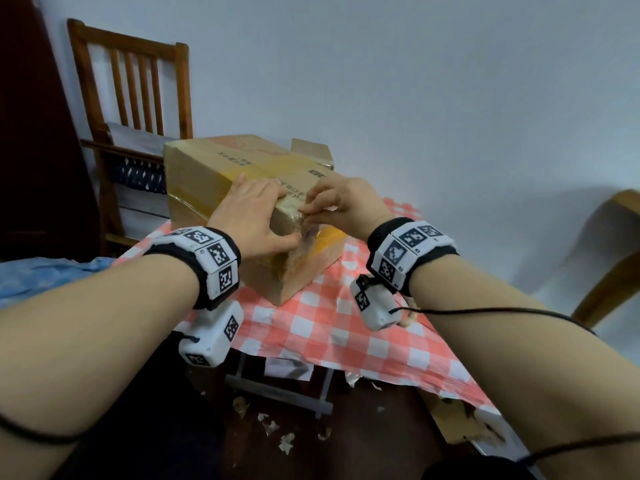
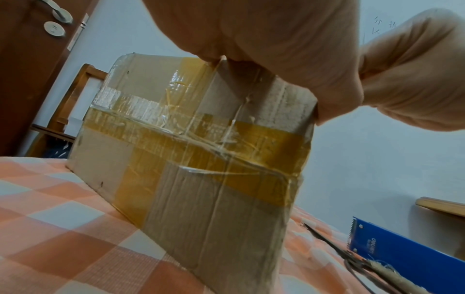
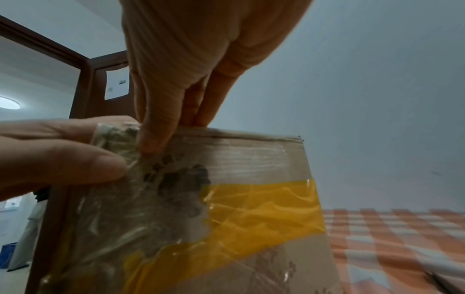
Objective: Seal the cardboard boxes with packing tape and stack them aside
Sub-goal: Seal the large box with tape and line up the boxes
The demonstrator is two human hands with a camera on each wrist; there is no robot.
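In the head view, a brown cardboard box (image 1: 242,188) crossed with yellow and clear packing tape sits on the table under a red-and-white checked tablecloth (image 1: 332,327), at its far left part. The left hand (image 1: 256,216) lies flat over the box's near top edge, fingers straight and thumb down the near side. The right hand (image 1: 343,202) is beside it, its fingertips bunched and pinching the clear tape (image 1: 304,220) at that same edge. A wooden slat-back chair (image 1: 135,84) stands far left behind the box, and paper scraps (image 1: 277,431) litter the floor near the table.

In the left wrist view, the left hand's palm (image 2: 276,49) presses on the box's top corner. The box side (image 2: 196,159) shows crossing bands of yellow and clear tape. At the near right, a blue tape cutter with a toothed edge (image 2: 402,256) lies on the tablecloth with a pair of metal scissors (image 2: 357,260) just beside it.

In the right wrist view, the right hand's fingers (image 3: 161,111) pinch the crumpled clear tape end (image 3: 115,139) at the box's top edge, touching the left hand's fingers (image 3: 62,159) pressed on the side. A yellow tape band (image 3: 251,218) runs slantwise below.
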